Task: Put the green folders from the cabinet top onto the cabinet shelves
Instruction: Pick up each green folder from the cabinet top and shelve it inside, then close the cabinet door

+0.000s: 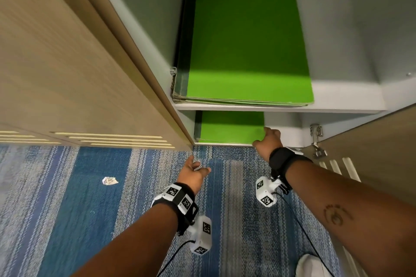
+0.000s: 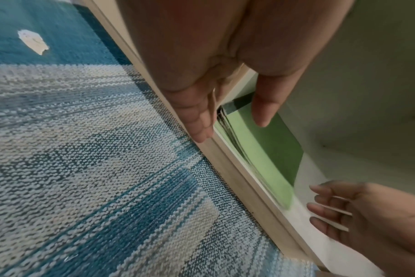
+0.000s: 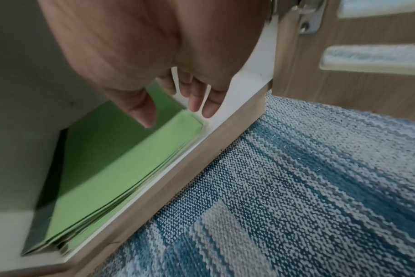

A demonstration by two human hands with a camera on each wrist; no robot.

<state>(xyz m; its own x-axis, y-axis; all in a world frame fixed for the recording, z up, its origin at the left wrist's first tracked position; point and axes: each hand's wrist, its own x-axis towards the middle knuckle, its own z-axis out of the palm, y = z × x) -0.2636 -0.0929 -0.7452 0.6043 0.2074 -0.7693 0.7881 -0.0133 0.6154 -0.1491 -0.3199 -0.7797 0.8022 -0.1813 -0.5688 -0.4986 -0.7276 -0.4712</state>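
Inside the open cabinet, a stack of green folders (image 1: 243, 47) lies flat on the upper shelf (image 1: 337, 101). A second stack of green folders (image 1: 229, 127) (image 2: 268, 150) (image 3: 130, 159) lies on the bottom shelf. My right hand (image 1: 266, 135) (image 3: 178, 112) hovers at that lower stack's right front corner with its fingers (image 2: 325, 206) straight and holding nothing; whether it touches the stack I cannot tell. My left hand (image 1: 198, 165) (image 2: 225, 129) is open in front of the cabinet's left front edge, low over the carpet, with its thumb toward the stack's left corner.
The left wooden door (image 1: 90, 63) stands open beside my left hand. The right door (image 1: 371, 141) with its metal hinge (image 1: 316, 139) is open at right. A crumpled paper scrap (image 1: 109, 180) lies on the blue striped carpet (image 1: 90, 220). A white shoe (image 1: 313, 265) shows at the bottom.
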